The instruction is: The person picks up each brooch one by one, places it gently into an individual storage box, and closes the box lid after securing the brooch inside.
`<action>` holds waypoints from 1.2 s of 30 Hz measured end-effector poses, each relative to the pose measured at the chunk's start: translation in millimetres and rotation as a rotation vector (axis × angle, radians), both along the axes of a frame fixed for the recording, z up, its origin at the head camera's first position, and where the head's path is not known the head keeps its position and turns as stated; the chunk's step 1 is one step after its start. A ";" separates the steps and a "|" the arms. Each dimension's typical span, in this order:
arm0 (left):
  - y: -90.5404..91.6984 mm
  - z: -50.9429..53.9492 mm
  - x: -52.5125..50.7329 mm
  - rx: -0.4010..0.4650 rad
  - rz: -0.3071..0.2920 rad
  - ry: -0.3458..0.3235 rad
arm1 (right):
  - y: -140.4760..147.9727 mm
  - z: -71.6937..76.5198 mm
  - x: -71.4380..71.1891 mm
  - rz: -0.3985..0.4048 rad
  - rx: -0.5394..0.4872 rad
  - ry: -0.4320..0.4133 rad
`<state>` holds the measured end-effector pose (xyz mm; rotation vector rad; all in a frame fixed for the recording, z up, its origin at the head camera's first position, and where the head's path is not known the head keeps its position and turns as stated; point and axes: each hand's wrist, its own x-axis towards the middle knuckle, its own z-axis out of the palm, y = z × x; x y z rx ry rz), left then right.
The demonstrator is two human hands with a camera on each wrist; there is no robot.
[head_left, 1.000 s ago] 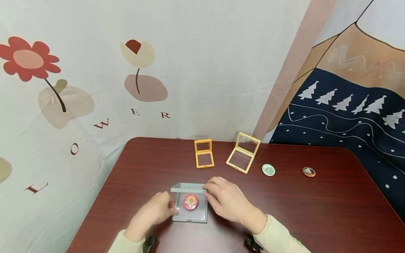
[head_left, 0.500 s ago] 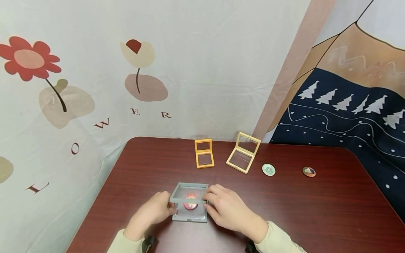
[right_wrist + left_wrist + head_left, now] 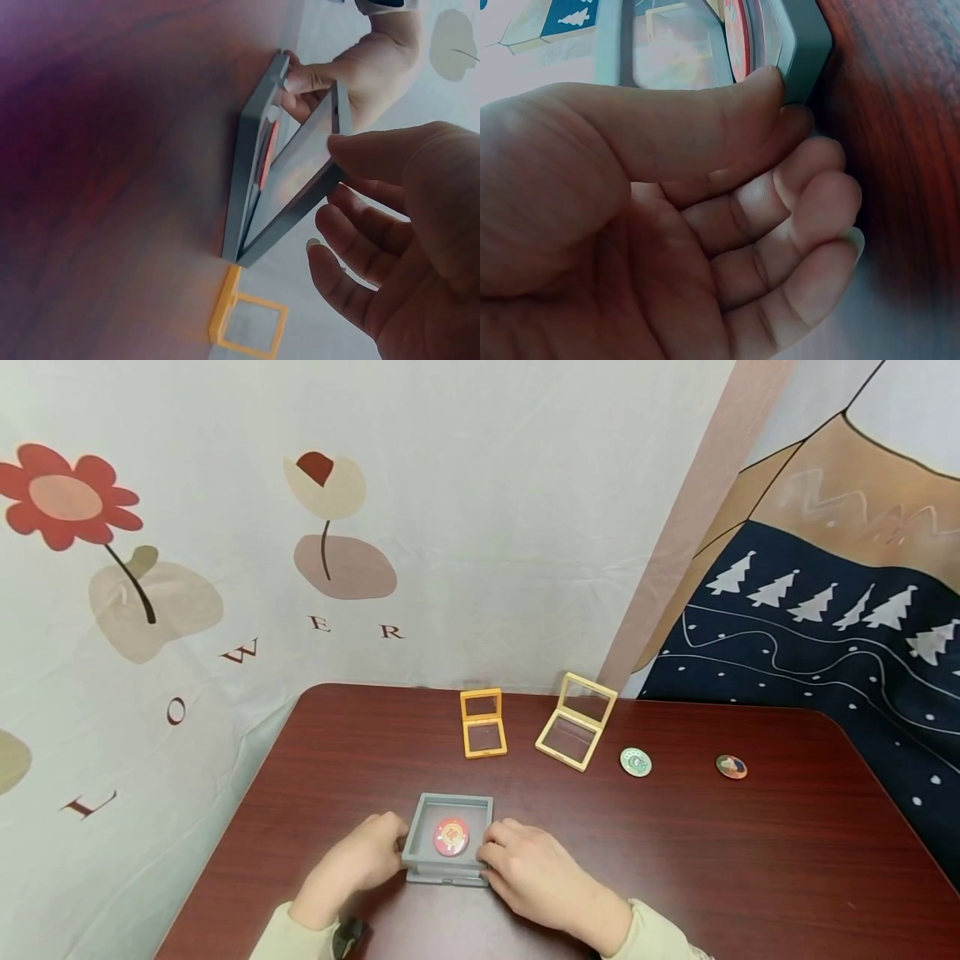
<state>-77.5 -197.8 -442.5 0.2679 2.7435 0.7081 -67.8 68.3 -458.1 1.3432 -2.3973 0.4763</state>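
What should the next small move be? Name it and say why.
Probably the right hand should lower the gray lid onto the base: a wedge-shaped gap shows between them, the red badge lies inside, and the left hand holds the base's edge.

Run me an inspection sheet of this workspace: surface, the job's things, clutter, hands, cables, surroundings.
Surface: dark red wood-grain table.
Job's things: gray display case with its clear-windowed lid partly open; round red badge inside, on the base.
Clutter: orange display case and pale yellow display case, both open, toward the back; green-and-white badge and multicolored badge to their right.
Hands: left hand holds the gray case's base at its left side; right hand holds the lid's edge.
Cables: nothing seen.
Surroundings: white flower-print cloth behind, navy tree-print cloth at right.
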 end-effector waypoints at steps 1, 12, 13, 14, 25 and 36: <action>0.0 0.8 0.5 -0.004 -0.005 0.008 | -0.6 -1.4 0.7 0.001 0.006 0.003; -30.2 -68.1 -18.8 0.025 -0.130 0.097 | -4.7 -6.2 7.6 0.001 0.101 0.017; -31.6 -70.2 -19.9 0.024 -0.135 0.092 | -4.8 -5.5 7.7 -0.001 0.105 0.009; -30.5 -66.7 -18.7 0.035 -0.127 0.085 | -4.9 -5.0 7.7 -0.002 0.109 0.003; -12.4 -12.3 3.2 0.051 -0.067 0.017 | -6.5 -4.9 7.9 0.013 0.131 0.016; 2.1 10.1 15.8 0.020 0.015 -0.015 | -7.2 -8.9 7.0 0.019 0.135 -0.012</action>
